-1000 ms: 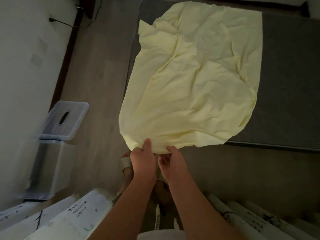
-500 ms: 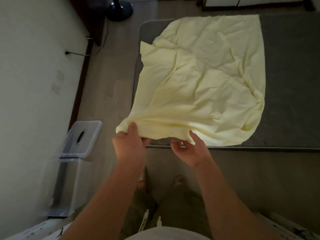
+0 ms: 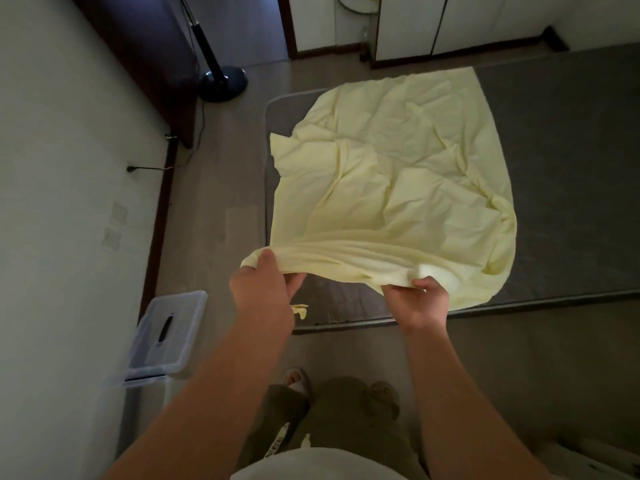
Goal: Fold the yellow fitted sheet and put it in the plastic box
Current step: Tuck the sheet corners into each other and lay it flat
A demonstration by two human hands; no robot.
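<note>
The yellow fitted sheet (image 3: 391,188) lies crumpled and partly folded on a grey mattress (image 3: 568,174). Its near edge is lifted off the mattress. My left hand (image 3: 263,289) grips the near left corner of that edge. My right hand (image 3: 417,301) grips the same edge further right, fingers curled round the cloth. The edge is stretched between the two hands. The clear plastic box (image 3: 145,403) stands on the floor at the lower left by the wall, with its lid (image 3: 169,332) leaning at its far side.
A lamp stand with a round dark base (image 3: 221,81) stands on the floor at the back left. A cable runs along the white wall (image 3: 52,202). White cupboards (image 3: 450,26) line the back. My legs and slippers are below, beside the mattress's near edge.
My hands have moved apart along the sheet's near edge and lifted it. The right hand, open half a second ago, now grips the cloth. My view has tilted up toward the room's far side.
</note>
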